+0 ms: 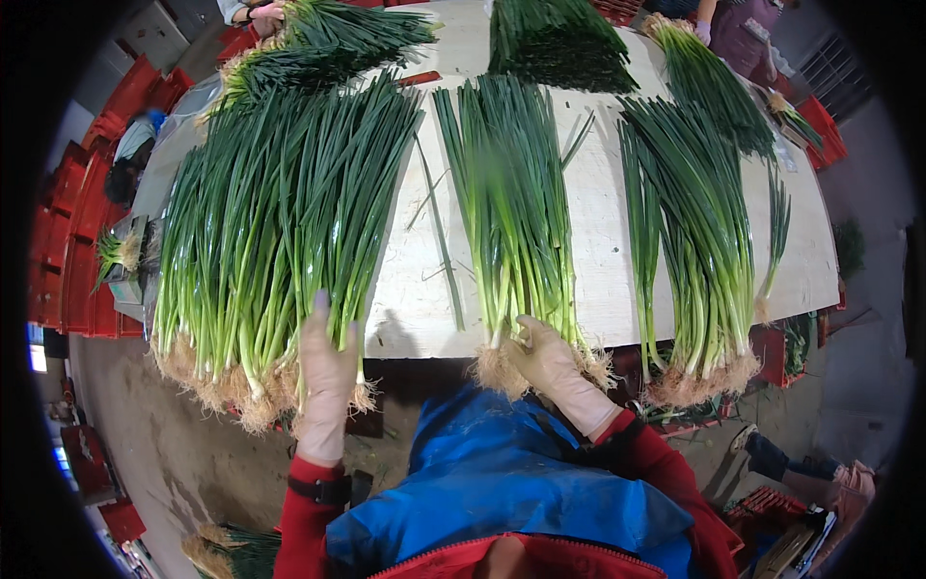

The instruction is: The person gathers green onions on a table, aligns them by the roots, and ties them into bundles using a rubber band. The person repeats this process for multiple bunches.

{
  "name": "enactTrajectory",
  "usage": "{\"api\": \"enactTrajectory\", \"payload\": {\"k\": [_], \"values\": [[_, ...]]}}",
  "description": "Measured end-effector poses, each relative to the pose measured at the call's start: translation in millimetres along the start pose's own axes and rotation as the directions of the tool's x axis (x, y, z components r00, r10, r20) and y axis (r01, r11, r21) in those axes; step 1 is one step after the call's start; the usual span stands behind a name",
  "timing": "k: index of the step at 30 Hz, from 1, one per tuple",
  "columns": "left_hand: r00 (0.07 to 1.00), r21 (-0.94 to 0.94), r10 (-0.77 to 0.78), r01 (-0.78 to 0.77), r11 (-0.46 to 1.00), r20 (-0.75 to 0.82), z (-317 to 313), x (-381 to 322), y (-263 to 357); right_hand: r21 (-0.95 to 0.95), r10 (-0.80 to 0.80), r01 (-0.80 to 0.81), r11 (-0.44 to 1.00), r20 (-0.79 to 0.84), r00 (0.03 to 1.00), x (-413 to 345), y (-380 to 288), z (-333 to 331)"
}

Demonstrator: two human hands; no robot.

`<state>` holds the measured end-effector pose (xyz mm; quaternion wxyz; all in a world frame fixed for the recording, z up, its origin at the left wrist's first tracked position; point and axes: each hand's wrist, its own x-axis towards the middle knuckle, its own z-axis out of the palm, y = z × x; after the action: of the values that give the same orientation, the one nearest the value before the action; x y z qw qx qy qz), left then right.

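Three groups of long green onions with roots lie on a pale wooden table (597, 217), their roots hanging over its near edge. My left hand (327, 376), in a light glove, is at the right part of the wide left pile (246, 239), over the lower stalks; whether it grips any is unclear. My right hand (544, 362), also gloved, touches the lower stalks of the middle bunch (514, 210), just above the roots, with its fingers curled; its hold cannot be told. To the right lies another bunch (702, 239). A loose leaf (445, 253) lies between the left pile and the middle bunch.
More green onions (557, 43) lie across the table's far side. People stand at the far left corner, a gloved hand (269, 10) showing, and at the far right (745, 36). Red crates (94, 246) are stacked at the left. Another person's legs (788, 463) show at lower right.
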<state>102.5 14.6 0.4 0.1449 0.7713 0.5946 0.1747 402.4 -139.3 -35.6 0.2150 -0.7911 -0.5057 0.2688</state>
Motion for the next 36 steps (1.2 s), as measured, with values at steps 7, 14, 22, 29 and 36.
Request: {"api": "enactTrajectory", "payload": {"k": [7,14,22,29,36], "values": [[0.815,-0.372,-0.018,0.284,0.884,0.579,112.5,-14.1,143.2,-0.076,0.039,-0.036,0.996,0.038,0.998,-7.9,14.7,-14.6],[0.677,-0.601,0.028,0.634,0.486,0.736,116.2,-12.0,177.0,-0.053,0.174,-0.167,0.985,0.200,0.964,-7.9,26.8,-20.4],[0.619,-0.618,0.066,0.785,-0.029,0.783,121.8,-25.3,140.2,0.447,0.138,-0.572,0.688,0.692,0.708,-2.7,30.3,-35.2],[0.768,-0.759,0.026,0.625,0.182,0.639,100.7,-22.6,152.9,0.576,0.076,-0.461,0.675,0.567,0.820,2.9,3.6,-13.0],[0.615,-0.574,-0.125,0.779,0.253,0.779,103.9,-19.6,142.3,0.595,0.177,-0.669,0.446,0.674,0.717,1.1,10.7,-12.4]]}}
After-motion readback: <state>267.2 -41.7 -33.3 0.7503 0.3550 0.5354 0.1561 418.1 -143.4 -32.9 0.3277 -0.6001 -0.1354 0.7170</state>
